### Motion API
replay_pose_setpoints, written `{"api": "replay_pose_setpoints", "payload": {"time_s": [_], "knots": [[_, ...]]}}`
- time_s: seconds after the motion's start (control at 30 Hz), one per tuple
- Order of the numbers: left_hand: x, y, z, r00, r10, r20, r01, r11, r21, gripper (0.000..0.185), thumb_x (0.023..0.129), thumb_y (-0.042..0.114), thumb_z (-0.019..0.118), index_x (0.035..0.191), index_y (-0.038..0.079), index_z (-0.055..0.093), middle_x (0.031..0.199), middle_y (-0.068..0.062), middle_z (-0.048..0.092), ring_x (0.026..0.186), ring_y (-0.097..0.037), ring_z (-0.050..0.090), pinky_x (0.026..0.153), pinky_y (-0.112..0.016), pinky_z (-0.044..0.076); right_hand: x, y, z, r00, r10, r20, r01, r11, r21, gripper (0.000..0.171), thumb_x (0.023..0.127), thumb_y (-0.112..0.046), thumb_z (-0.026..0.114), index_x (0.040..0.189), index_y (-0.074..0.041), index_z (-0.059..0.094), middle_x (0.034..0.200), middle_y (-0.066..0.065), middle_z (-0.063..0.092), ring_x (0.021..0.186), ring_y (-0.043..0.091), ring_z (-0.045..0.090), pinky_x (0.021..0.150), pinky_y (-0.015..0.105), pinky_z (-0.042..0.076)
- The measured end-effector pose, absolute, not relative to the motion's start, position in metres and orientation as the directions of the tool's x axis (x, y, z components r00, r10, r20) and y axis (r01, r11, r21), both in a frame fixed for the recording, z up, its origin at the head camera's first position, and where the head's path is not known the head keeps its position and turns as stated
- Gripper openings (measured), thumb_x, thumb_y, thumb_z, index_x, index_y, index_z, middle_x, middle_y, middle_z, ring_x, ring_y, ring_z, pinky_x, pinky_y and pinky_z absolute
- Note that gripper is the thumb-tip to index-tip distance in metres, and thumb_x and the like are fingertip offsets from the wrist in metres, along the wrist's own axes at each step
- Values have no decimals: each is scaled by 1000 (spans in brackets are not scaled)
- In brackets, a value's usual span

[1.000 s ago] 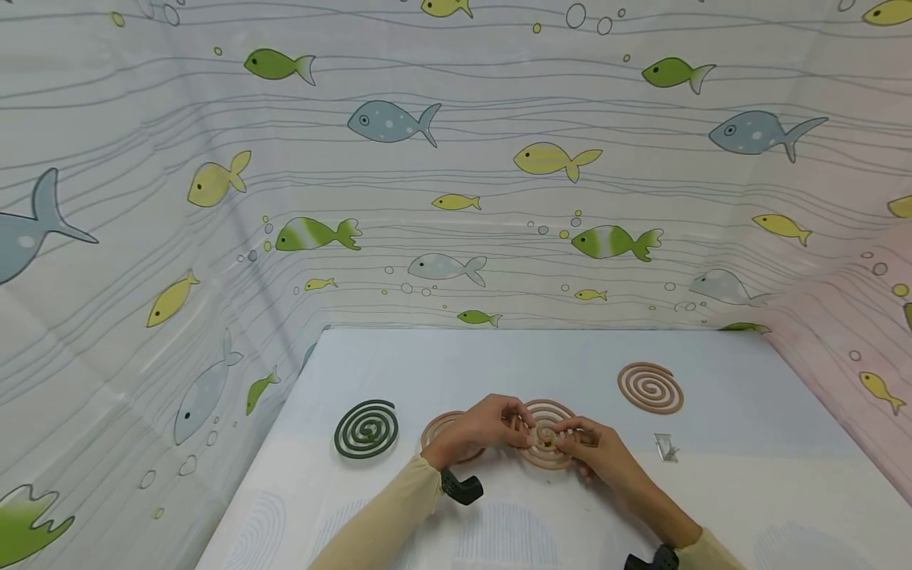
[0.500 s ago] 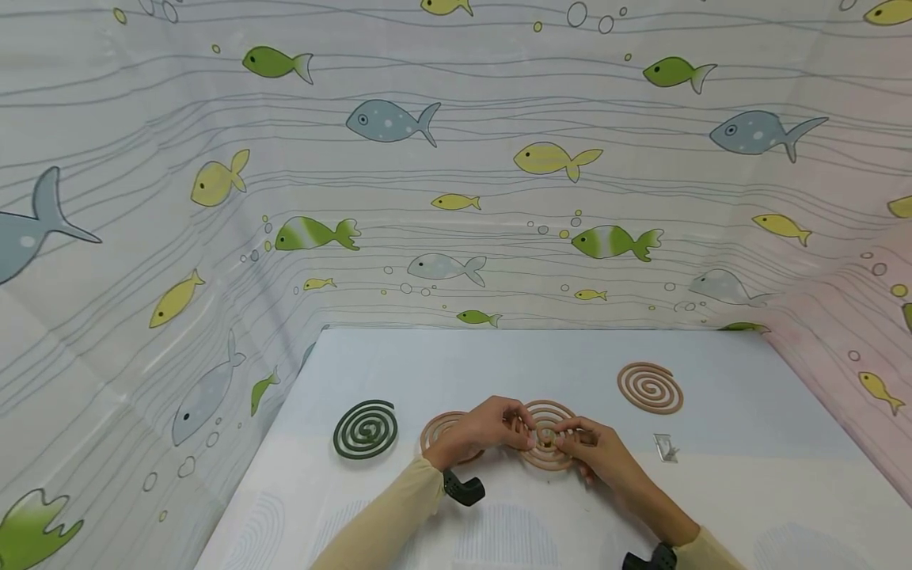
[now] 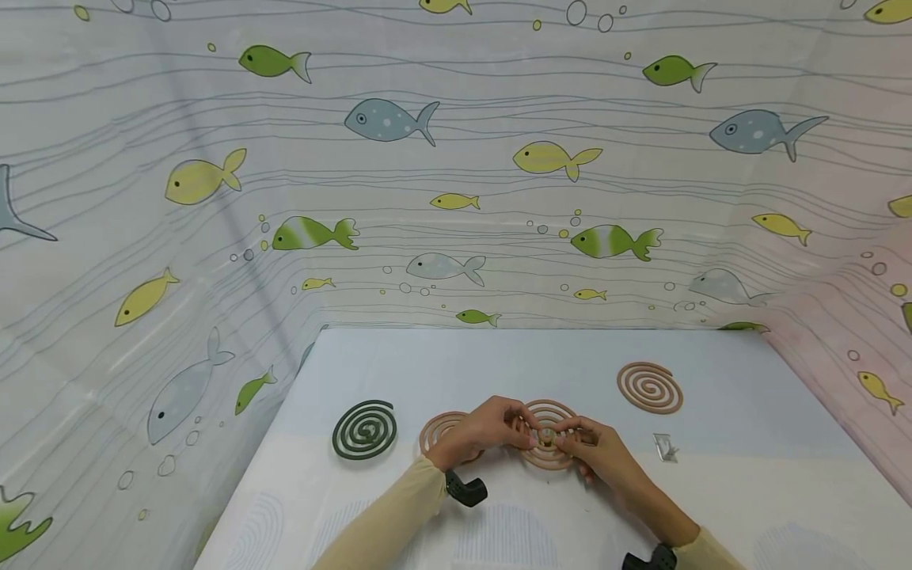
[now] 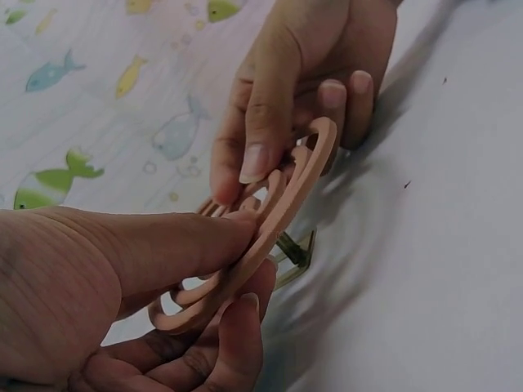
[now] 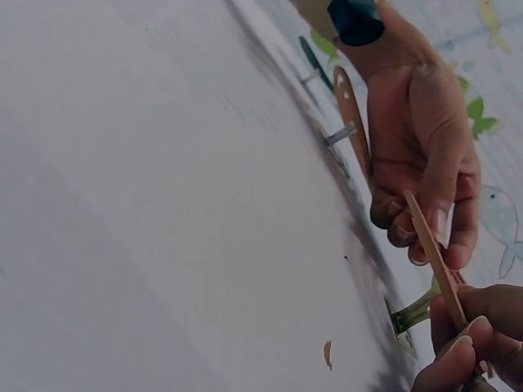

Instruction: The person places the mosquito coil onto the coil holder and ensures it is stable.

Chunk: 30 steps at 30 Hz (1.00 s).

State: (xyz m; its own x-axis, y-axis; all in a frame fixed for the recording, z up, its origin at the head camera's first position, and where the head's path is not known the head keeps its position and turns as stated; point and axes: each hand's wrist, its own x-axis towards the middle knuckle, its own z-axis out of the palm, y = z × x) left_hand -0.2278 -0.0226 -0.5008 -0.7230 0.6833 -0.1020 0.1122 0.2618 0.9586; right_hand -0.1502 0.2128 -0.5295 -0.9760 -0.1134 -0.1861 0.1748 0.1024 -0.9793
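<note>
Head view shows your pale blue table [image 3: 442, 364] walled by a fish-print curtain [image 3: 456, 158], with a dark green coil [image 3: 365, 428] at left, a tan coil [image 3: 650, 387] far right, another tan coil [image 3: 438, 431] partly under your left wrist, and a small metal stand [image 3: 666, 448] lying loose. At the centre your left hand [image 3: 488, 427] and right hand [image 3: 594, 451] meet, both pinching one pink-tan mosquito coil [image 3: 547, 435], tilted just above the table. Beneath it, wrist views suggest a metal holder [image 5: 413, 314], though blur makes contact unclear.
</note>
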Motion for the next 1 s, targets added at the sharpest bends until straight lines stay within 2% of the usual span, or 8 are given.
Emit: {"api": "replay_pose_setpoints", "payload": {"time_s": [0.27, 0.63, 1.0], "knots": [[-224, -21, -496, -723, 685, -90, 114, 247, 962, 21, 85, -1, 82, 104, 3, 75, 84, -9, 70, 68, -11, 57, 63, -27, 46, -150, 212, -530, -978, -92, -186, 175, 108, -979, 42, 95, -26, 77, 128, -3, 63, 93, 13, 74, 53, 10, 45, 45, 23, 43], [-226, -21, -503, -718, 686, -120, 126, 297, 947, 19, 86, 4, 82, 103, 7, 75, 80, -3, 64, 68, -9, 54, 61, -23, 44, -151, 214, -530, -972, -112, -204, 187, 146, -971, 37, 98, -22, 73, 128, -3, 64, 95, 12, 74, 54, 9, 45, 46, 23, 43], [-228, -19, -504, -717, 687, -117, 123, 290, 949, 19, 85, 2, 83, 102, 6, 74, 77, -3, 62, 66, -9, 54, 59, -23, 43, -152, 215, -533, -974, -109, -198, 178, 171, -969, 36, 95, -24, 76, 125, -5, 67, 85, 9, 65, 51, 10, 44, 44, 23, 41]]}}
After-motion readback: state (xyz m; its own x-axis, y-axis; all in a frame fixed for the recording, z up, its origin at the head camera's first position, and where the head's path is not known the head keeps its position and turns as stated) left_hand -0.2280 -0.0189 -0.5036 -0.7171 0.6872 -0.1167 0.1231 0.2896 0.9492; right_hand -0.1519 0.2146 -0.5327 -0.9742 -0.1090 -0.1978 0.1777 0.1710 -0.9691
